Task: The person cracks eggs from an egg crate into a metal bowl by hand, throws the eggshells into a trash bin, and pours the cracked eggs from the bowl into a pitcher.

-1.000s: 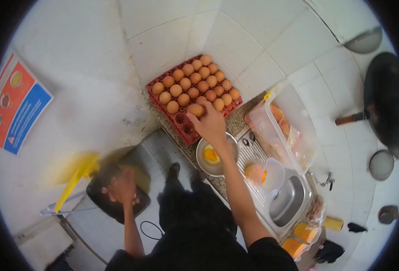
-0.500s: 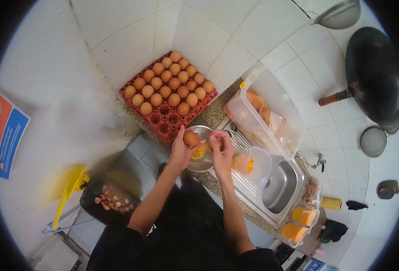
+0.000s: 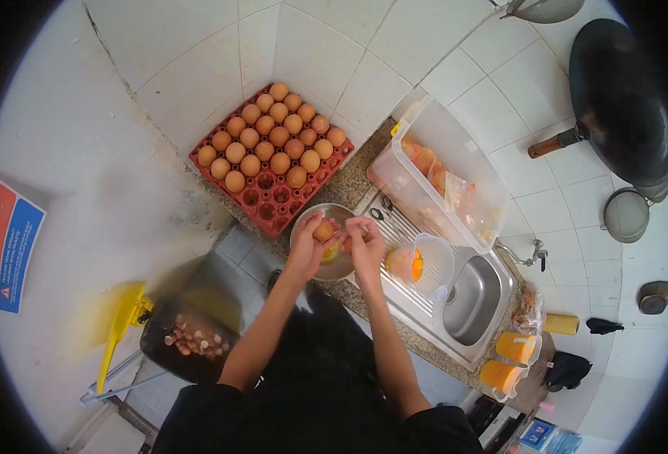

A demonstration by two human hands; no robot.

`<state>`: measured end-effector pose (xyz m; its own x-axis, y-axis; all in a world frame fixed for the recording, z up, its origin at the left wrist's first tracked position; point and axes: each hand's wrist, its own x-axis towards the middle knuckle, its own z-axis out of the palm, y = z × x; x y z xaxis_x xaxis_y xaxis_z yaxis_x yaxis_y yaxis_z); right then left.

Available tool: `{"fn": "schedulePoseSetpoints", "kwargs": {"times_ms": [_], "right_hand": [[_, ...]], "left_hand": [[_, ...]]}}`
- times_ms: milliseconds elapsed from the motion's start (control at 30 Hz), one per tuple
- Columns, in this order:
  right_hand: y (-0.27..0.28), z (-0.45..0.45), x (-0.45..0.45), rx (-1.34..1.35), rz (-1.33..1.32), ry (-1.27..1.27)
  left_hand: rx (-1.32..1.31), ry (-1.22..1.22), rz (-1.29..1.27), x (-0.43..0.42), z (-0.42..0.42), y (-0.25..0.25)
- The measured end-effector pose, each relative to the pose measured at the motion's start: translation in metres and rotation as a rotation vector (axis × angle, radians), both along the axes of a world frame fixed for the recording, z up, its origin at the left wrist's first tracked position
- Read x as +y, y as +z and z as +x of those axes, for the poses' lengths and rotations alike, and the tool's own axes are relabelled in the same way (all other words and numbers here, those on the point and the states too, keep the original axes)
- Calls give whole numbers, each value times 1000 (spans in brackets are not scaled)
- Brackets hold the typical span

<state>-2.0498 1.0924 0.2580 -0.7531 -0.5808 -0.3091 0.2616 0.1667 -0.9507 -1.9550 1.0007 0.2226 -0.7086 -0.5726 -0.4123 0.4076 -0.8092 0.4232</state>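
Over the metal bowl [image 3: 304,223] on the counter, my left hand [image 3: 304,246] holds a brown egg [image 3: 323,230] in its fingers. Close by on the right, my right hand [image 3: 366,246] is closed, fingertips pinched over the bowl's right side; something brownish shows at them, too small to make out. Yellow yolk [image 3: 330,253] shows in the bowl between my hands. Behind the bowl, a red egg tray [image 3: 281,212] bears rows of brown eggs, with several bare cups at its near corner.
A bin with eggshells [image 3: 198,337] stands at lower left. Right of the bowl are a clear plastic tub [image 3: 485,234], a jug [image 3: 434,265] with orange contents, and a sink [image 3: 474,299]. Orange-filled jugs [image 3: 500,374] stand beyond it. A wok [image 3: 621,106] hangs on the wall.
The right hand took an egg from the tray a second ago; both hands are now together over the bowl. The left hand has come up from the bin. The view has shifted.
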Motion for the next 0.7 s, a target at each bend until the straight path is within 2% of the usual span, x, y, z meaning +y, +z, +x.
{"fn": "schedulePoseSetpoints", "kwargs": {"times_ms": [100, 233, 333, 433, 533, 700], "right_hand": [[15, 13, -8, 99, 160, 220], [7, 5, -9, -174, 20, 273], [10, -2, -10, -169, 35, 318], [21, -6, -12, -112, 165, 341], [22, -12, -13, -109, 129, 359], [20, -22, -20, -126, 170, 420]], "left_hand": [[16, -21, -62, -1, 1, -4], [-39, -69, -200, -1, 5, 2], [-122, -163, -345, -9, 13, 11], [-215, -209, -462, -15, 21, 24], [-215, -213, -559, -19, 22, 20], [-234, -258, -603, -22, 21, 18]]}}
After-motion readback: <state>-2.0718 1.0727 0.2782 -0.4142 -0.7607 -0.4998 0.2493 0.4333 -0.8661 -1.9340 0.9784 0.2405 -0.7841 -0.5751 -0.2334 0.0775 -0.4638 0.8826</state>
